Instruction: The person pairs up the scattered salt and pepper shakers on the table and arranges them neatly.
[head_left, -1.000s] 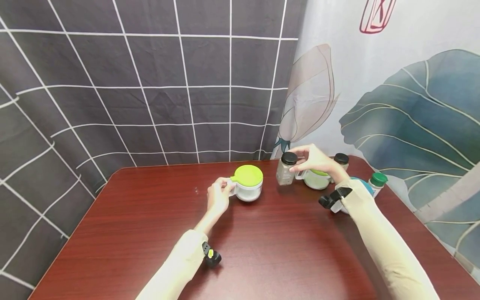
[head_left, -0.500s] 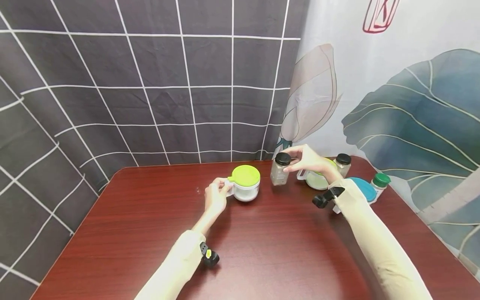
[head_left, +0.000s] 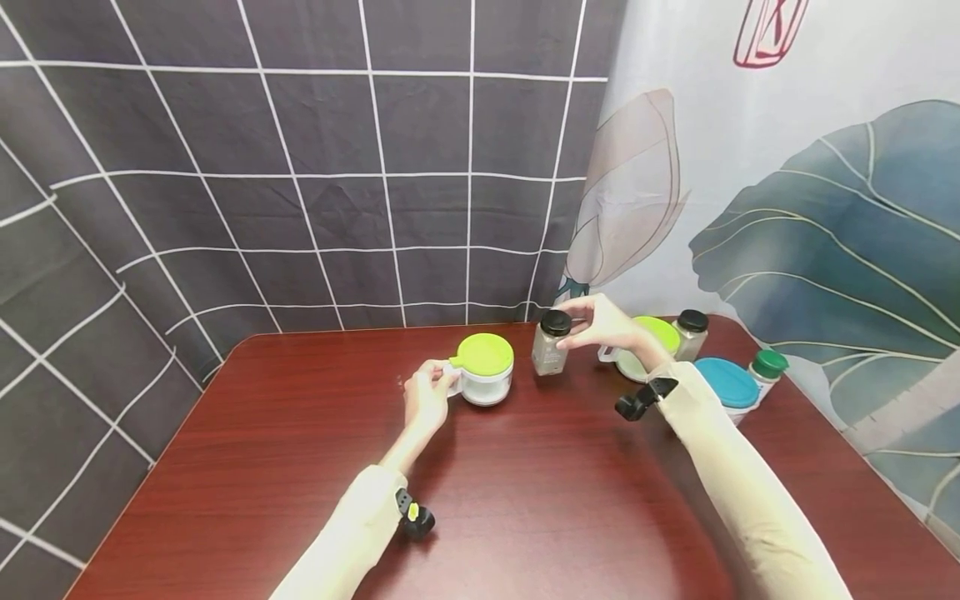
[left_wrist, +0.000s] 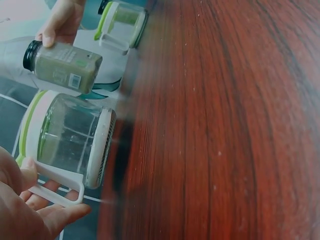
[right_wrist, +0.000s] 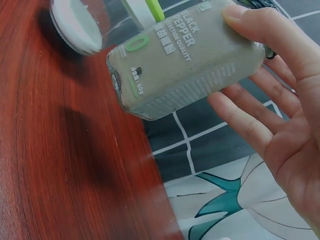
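Observation:
My left hand (head_left: pixel 426 395) grips the white handle of a clear seasoning jar (head_left: pixel 486 385) with a lime-green lid. In the left wrist view the jar (left_wrist: pixel 70 137) looks see-through, with a white base, and my thumb presses the handle's upper end. Just right of it, my right hand (head_left: pixel 600 323) pinches a black-capped pepper bottle (head_left: pixel 550 353) between thumb and fingers. The right wrist view shows BLACK PEPPER printed on this bottle (right_wrist: pixel 185 60), held tilted over the table edge area with a shadow on the wood.
Behind my right wrist stand a second green-lidded jar (head_left: pixel 660 333), another black-capped bottle (head_left: pixel 691 333), a blue-lidded container (head_left: pixel 727 383) and a green-capped bottle (head_left: pixel 768 367). A checked curtain (head_left: pixel 337 208) hangs along the back of the red-brown wooden table (head_left: pixel 525 500).
My right hand has carried the pepper bottle left, nearer the held jar. The left hand and its jar have shifted slightly left. More of the blue-lidded container shows past the right arm.

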